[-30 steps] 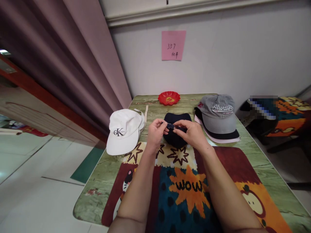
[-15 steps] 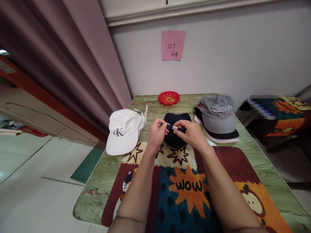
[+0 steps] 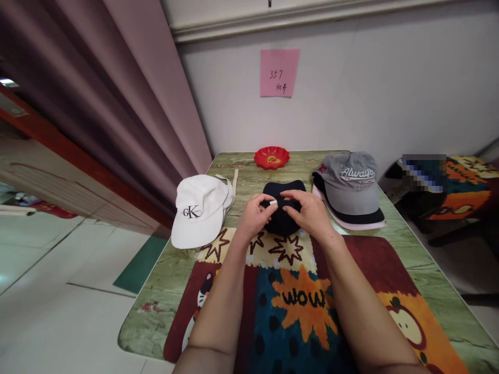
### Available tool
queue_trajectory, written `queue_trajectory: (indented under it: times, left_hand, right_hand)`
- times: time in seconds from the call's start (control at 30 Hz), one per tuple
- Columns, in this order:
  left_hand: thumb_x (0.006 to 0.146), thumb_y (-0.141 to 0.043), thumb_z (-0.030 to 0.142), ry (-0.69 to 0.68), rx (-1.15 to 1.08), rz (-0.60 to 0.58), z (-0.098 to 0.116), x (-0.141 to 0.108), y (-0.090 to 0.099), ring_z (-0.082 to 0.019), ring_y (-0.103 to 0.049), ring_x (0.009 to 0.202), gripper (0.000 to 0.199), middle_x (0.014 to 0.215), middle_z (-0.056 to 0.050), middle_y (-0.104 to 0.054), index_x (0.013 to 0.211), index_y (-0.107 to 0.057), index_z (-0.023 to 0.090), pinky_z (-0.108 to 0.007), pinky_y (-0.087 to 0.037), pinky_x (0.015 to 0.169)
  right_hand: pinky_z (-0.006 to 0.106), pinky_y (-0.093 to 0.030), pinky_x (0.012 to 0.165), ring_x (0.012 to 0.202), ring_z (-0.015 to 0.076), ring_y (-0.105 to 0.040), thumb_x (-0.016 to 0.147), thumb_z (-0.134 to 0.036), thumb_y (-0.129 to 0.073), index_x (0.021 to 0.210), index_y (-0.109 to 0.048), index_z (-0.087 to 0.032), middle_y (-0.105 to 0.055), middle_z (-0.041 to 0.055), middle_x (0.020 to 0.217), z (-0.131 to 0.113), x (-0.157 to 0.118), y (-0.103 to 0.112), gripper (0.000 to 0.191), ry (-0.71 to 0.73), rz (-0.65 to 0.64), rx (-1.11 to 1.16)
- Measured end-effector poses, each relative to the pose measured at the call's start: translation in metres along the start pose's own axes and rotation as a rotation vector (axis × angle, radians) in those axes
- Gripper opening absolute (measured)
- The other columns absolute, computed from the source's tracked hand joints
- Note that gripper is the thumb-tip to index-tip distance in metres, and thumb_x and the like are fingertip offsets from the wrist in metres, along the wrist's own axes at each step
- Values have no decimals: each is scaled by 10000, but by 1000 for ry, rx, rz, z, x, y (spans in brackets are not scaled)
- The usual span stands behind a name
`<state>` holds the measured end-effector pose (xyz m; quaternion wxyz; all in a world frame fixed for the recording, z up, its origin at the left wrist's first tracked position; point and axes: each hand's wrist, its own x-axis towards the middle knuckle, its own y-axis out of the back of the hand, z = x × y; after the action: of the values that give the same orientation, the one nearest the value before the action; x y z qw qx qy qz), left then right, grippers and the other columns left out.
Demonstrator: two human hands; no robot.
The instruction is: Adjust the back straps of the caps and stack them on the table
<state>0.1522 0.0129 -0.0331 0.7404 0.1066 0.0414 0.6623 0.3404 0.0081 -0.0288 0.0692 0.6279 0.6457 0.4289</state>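
Note:
A dark navy baseball cap (image 3: 284,224) lies at the middle of the table, its brim pointing away from me and its back strap facing me. My left hand (image 3: 255,214) pinches the strap by its light metal buckle (image 3: 273,202). Just to the right of the buckle, my right hand (image 3: 310,210) has thumb and fingers closed about the dark strap. The fingers cover part of the strap, and its end cannot be made out.
White caps (image 3: 198,208) with a loose strap sit at the left. A stack of caps with a grey one (image 3: 351,182) on top stands at the right. Behind is a red scalloped dish (image 3: 272,158). A patterned mat (image 3: 304,311) lies under my forearms.
The buckle has shifted left into my left fingertips and turned. My right fingers have moved off it and now sit a little apart along the strap. The other caps have not moved.

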Motion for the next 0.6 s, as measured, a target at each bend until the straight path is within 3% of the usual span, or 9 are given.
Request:
queue_trajectory:
  times: [0.1, 0.17, 0.27, 0.37, 0.5, 0.6]
  left_hand:
    - [742, -797, 409, 91, -81, 11, -2, 1, 9, -115, -532, 438, 361, 554, 33, -568, 1000, -714, 170, -212, -421, 431]
    - [727, -819, 428, 119, -128, -26, -2, 1, 18, -114, -531, 431, 400, 509, 45, -552, 1021, -718, 176, -203, -417, 428]
    - [738, -823, 437, 123, -149, -133, 0, -1, 30, -109, -568, 474, 393, 565, 26, -606, 1021, -731, 181, -201, -458, 475]
    - [789, -786, 452, 105, -122, -233, 3, -3, 37, -118, -613, 540, 376, 626, 4, -643, 1048, -735, 184, -209, -498, 542]
    - [842, -730, 457, 76, -60, -285, 9, -5, 36, -135, -644, 599, 372, 675, -20, -669, 1086, -726, 176, -226, -530, 599]
    - [842, -723, 455, 61, -21, -273, 12, -5, 33, -141, -647, 590, 366, 670, -26, -672, 1072, -731, 171, -226, -527, 576]
  right_hand:
    - [402, -523, 866, 899, 238, -722, 819, -243, -706, 1078, -747, -236, -787, 56, 996, 11, 0, 8, 263, -26, 10, -25]
    - [390, -521, 831, 858, 231, -716, 833, -280, -689, 990, -759, -245, -786, 47, 953, 17, -1, 15, 176, -56, 21, -21]
    - [369, -507, 790, 826, 229, -704, 875, -308, -623, 880, -755, -245, -784, 40, 915, 20, -3, 24, 146, -117, 25, 1]
    - [340, -493, 776, 840, 227, -702, 929, -335, -559, 912, -757, -235, -786, 44, 944, 16, -4, 29, 223, -153, 7, 46]
    - [308, -475, 801, 898, 213, -698, 975, -378, -524, 991, -754, -240, -785, 29, 991, 10, -4, 28, 269, -105, -153, 116]
    - [282, -449, 719, 762, 183, -661, 976, -386, -517, 870, -736, -225, -747, 4, 818, 10, -3, 25, 291, -85, -246, 102]
